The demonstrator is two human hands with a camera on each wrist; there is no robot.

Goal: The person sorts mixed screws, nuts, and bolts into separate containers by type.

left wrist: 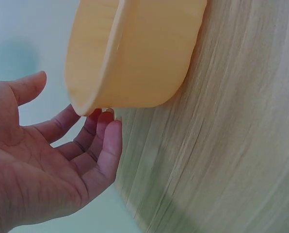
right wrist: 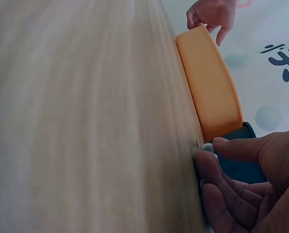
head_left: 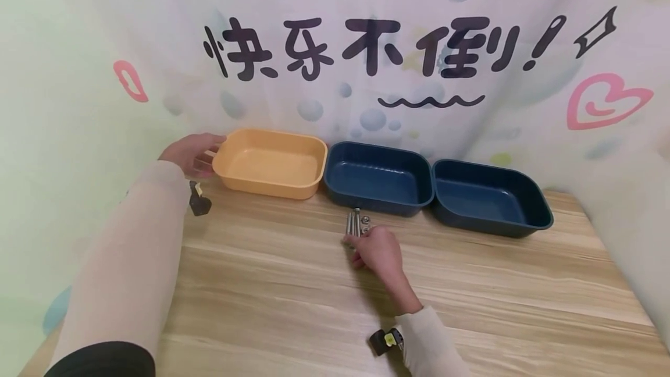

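My right hand (head_left: 379,249) reaches down to the table in front of the middle container, thumb and forefinger at the near ends of several metal bolts (head_left: 349,223). In the right wrist view a small round metal end (right wrist: 208,147) shows between the two fingertips, which pinch it. Two nuts (head_left: 366,220) lie beside the bolts. My left hand (head_left: 191,153) is at the left end of the yellow container (head_left: 267,187). Seen from the left wrist, its fingers (left wrist: 110,150) bend loosely under the rim, while the thumb stands apart from it.
Two dark blue containers, a middle one (head_left: 374,205) and a right one (head_left: 487,226), continue the row along the back of the wooden table (head_left: 272,295). Behind them hangs a printed cloth (head_left: 335,98). Both wrists carry small black devices (head_left: 379,343).
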